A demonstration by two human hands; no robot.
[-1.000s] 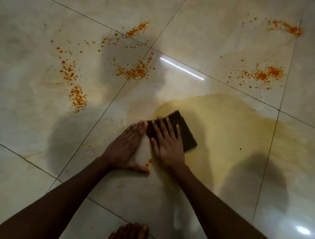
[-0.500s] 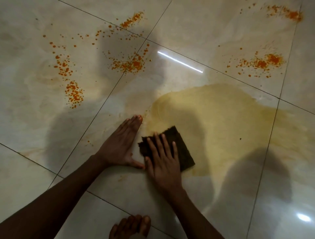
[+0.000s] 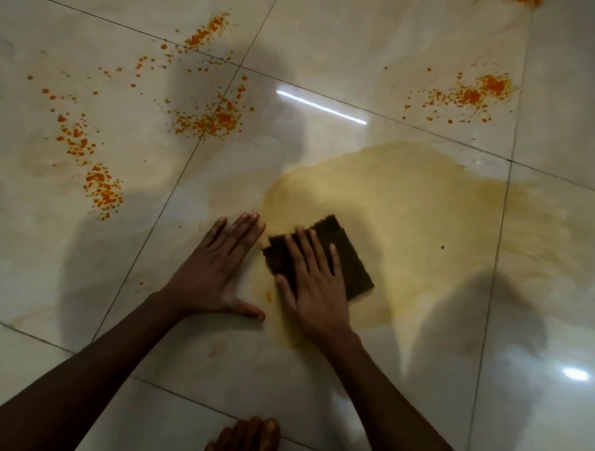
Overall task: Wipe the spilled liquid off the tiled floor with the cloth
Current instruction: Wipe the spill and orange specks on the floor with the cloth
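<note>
Head view — looks steeply down, close over tiled floor (image 3: 418, 370); single camera

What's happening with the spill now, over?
Right hand flat, pressing cloth in yellow puddle. Left hand flat on floor. Orange splatters unwiped. Nothing blocking.

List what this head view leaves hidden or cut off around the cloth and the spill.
- Cloth: its near left part is hidden under the right hand.
- Floor under the left hand: covered, so wet or dry is unknown.
- Orange specks: cut off by the top edge.
- Toes: cut off by the bottom edge.
- Puddle: its right end fades into glare.
</note>
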